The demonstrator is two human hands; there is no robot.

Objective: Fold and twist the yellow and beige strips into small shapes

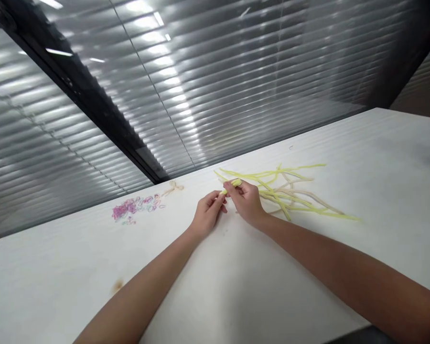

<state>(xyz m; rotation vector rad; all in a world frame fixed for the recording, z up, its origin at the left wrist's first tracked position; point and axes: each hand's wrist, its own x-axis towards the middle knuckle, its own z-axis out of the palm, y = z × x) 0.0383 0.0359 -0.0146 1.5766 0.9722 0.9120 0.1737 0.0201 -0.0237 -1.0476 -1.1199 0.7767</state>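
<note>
Above the white table, both my hands are closed on a small folded bundle of yellow fuzzy stem, like pipe cleaner (237,182). My left hand (206,213) pinches its lower left end between thumb and fingers. Higher up, my right hand (248,200) grips the bundle, and a looped end shows above the fingers. Just behind and right of my right hand lie several loose yellow stems (304,208), crossing one another. Beige stems (317,197) are mixed in among them. My fingers hide part of the held piece.
A pile of small coloured bands (129,208), mostly pink and purple, lies on the left of the white table (75,267). Beside it is a beige bow-shaped twist (173,187). Glass with slatted blinds (254,81) borders the table's far edge. A brown spot (118,285) shows near my left forearm.
</note>
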